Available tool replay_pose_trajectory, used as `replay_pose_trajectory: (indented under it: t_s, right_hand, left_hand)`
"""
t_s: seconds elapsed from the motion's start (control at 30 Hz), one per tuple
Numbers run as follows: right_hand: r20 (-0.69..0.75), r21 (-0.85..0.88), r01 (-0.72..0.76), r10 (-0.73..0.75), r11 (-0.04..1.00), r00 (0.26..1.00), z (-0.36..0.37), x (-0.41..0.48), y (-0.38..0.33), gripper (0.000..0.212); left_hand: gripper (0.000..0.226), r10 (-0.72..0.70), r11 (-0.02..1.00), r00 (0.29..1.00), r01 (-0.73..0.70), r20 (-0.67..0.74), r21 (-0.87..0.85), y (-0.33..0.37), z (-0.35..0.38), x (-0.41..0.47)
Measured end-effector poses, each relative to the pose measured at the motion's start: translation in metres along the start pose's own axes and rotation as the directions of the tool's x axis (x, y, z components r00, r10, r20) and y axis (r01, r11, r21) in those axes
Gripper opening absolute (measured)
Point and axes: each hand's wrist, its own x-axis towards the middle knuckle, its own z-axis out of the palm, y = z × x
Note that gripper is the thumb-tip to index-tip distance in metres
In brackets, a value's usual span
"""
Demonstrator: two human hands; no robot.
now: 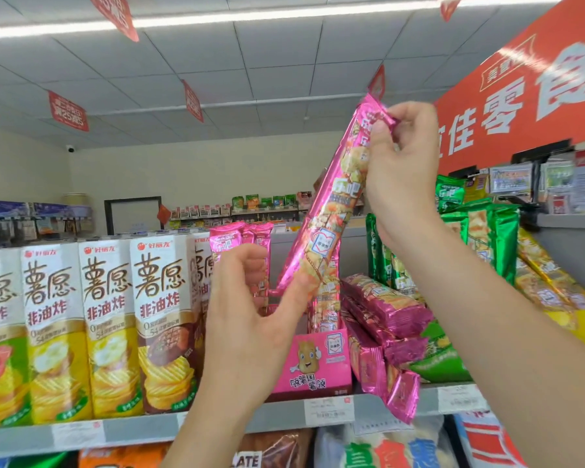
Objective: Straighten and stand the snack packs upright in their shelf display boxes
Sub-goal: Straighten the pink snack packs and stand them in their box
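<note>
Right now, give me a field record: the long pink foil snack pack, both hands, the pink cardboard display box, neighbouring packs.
held item: long pink foil snack pack, held tilted above the box
right hand: pinches its top end
left hand: touches its lower end; grip unclear
pink cardboard display box: on shelf, packs upright inside
toppled pink packs: lying stacked right of box
green foil packs: upright, further right
</note>
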Motion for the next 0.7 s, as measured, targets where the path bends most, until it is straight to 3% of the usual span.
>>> replay_pose_trajectory:
  t_s: [0.07,0.17,0.27,0.37,0.47,0.53,0.67,0.7]
  right_hand:
    - [0.008,0.063,-0.095,0.095,0.993,0.995,-0.003,-0.009,-0.003,0.020]
    - [0.111,0.220,-0.286,0.267,0.933,0.957,-0.007,-0.018,-0.013,0.009]
    - [0.370,0.357,-0.514,0.387,0.780,0.845,-0.015,-0.026,-0.023,0.027]
    - [0.555,0.287,-0.631,0.412,0.720,0.723,-0.019,-0.042,-0.027,0.035]
    - [0.629,0.196,-0.635,0.401,0.747,0.667,-0.022,-0.061,-0.027,0.037]
    - [0.660,0.150,-0.607,0.377,0.781,0.649,-0.028,-0.075,-0.028,0.039]
    - [0.626,0.109,-0.487,0.321,0.867,0.711,-0.040,-0.113,-0.031,0.040]
    - [0.594,0.125,-0.472,0.315,0.872,0.740,-0.043,-0.123,-0.033,0.042]
  left_hand:
    - [0.040,-0.065,0.984,0.987,0.088,0.149,-0.155,0.007,0.003,-0.001]
    - [0.034,-0.154,0.918,0.975,0.201,0.162,-0.341,0.009,0.004,-0.004]
    - [0.050,-0.278,0.767,0.934,0.356,0.224,-0.534,0.009,0.003,-0.005]
    - [0.043,-0.312,0.661,0.909,0.416,0.275,-0.625,0.010,0.003,-0.009]
    - [0.036,-0.325,0.670,0.909,0.417,0.262,-0.614,0.011,0.003,-0.019]
    - [0.032,-0.325,0.729,0.921,0.390,0.217,-0.563,0.013,0.001,-0.029]
    - [0.026,-0.276,0.794,0.950,0.310,0.144,-0.522,0.017,-0.004,-0.054]
    - [0.035,-0.262,0.802,0.954,0.298,0.144,-0.517,0.017,-0.004,-0.061]
